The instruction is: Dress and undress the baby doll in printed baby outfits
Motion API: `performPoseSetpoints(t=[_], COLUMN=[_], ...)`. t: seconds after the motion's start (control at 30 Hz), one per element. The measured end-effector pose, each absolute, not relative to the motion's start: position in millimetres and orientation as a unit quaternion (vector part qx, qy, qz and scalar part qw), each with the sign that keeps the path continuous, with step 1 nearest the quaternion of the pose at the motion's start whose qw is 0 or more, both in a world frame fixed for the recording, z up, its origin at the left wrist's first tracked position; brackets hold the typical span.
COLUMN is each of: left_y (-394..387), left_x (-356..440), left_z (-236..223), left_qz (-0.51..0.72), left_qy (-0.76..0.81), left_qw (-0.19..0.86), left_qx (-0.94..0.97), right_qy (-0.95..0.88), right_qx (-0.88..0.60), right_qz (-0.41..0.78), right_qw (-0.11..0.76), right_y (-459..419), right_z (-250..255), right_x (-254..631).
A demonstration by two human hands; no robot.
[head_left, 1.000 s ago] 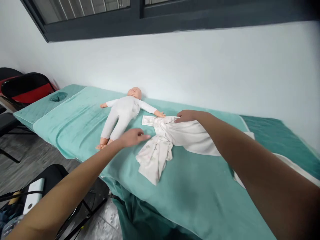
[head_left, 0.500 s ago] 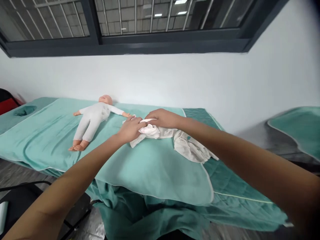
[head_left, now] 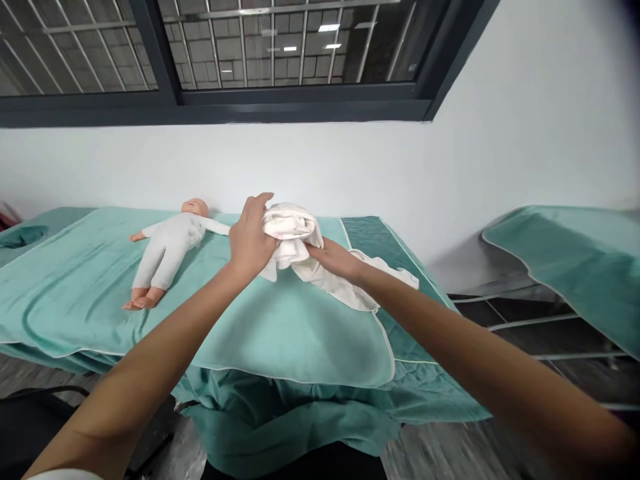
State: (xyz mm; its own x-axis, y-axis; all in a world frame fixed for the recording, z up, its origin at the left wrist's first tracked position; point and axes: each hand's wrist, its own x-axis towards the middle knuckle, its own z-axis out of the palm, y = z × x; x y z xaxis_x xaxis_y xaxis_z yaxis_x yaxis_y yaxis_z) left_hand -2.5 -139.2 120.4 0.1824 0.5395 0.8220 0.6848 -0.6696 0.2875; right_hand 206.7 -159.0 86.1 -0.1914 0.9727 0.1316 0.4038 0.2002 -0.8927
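A folded, rumpled bundle of white cloth (head_left: 293,223) is held up above the bed between my two hands. My left hand (head_left: 250,237) grips its left side, with the fingertips pointing up and one finger sticking out. From the lower right, my right hand (head_left: 334,257) holds the bundle, its fingers partly hidden under the fabric. More crumpled white fabric (head_left: 345,290) trails down onto the bed behind my right wrist; I cannot tell whether it is the same piece. A baby doll (head_left: 170,243) in a white suit lies on its back to the left.
A green sheet (head_left: 300,333) covers the bed, with a darker quilted cover (head_left: 373,237) at its right end. Behind runs a white wall (head_left: 350,167) under a barred window (head_left: 280,60). Another green-covered bed (head_left: 575,260) stands at right, a black chair (head_left: 40,427) at lower left.
Both hands have lifted the white bundle off the bed, and it now stands up between them. My view has turned somewhat to the right. The doll lies as before.
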Motion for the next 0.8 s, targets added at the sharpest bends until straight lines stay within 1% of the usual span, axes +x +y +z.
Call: performPoseSetpoints(t=[0.1, 0.17, 0.3, 0.37, 0.47, 0.57, 0.63, 0.73, 0.8], left_y=[-151.2, -160.5, -182.8, -195.5, -219.0, -251.7, -277.9, -319.0, -345.1], left_x=[-15.9, -29.3, -69.4, -98.6, -153.4, -214.6, -254.6, -310.7, -345.7], left_z=[106.0, 88.1, 49.5, 34.2, 12.3, -17.2, -40.4, -69.9, -80.8], left_qz=[-0.494, -0.451, -0.346, -0.328, -0.339, -0.335, -0.32, -0.359, -0.372], left_qy=[-0.372, -0.358, -0.364, -0.39, -0.425, -0.473, -0.541, -0.658, -0.727], left_qw=[0.035, 0.039, 0.069, 0.071, 0.055, 0.036, 0.039, 0.075, 0.118], left_qx=[-0.785, -0.817, -0.862, -0.857, -0.837, -0.814, -0.777, -0.657, -0.564], right_qy=[-0.482, -0.39, -0.338, -0.34, -0.391, -0.481, -0.54, -0.613, -0.656], right_qx=[-0.422, -0.35, -0.263, -0.254, -0.235, -0.213, -0.227, -0.239, -0.256], right_qz=[0.589, 0.668, 0.739, 0.753, 0.778, 0.793, 0.773, 0.733, 0.696], right_qw=[0.493, 0.528, 0.52, 0.503, 0.432, 0.307, 0.242, 0.171, 0.137], right_y=[-155.4, -153.7, -156.5, -162.8, -179.2, -199.2, -212.1, -231.0, -243.3], right_z=[64.8, 57.2, 52.1, 48.7, 35.4, 7.3, -17.2, -45.3, -45.6], right_x=[165.2, 136.6, 85.0, 61.9, 32.4, 13.1, 6.5, 7.0, 15.4])
